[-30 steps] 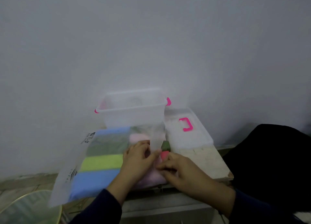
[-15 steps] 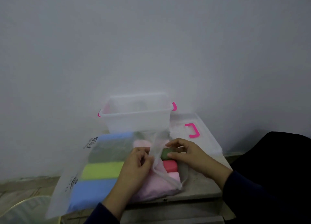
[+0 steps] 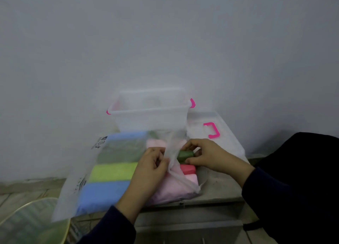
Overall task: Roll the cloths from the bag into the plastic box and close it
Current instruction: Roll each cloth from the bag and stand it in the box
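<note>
Dark green cloth (image 3: 185,154) sticks out of bag (image 3: 73,185) mouth, long axis left-right, free end pointing right. Right hand (image 3: 207,156) pinches it w/ fingers + thumb. Left hand (image 3: 152,168) grips the bag's open edge. Approx 6 more folded cloths show inside. 1 plastic box (image 3: 150,115) behind, open; 1 lid (image 3: 227,139) beside it on right, all on table (image 3: 220,188).
</note>
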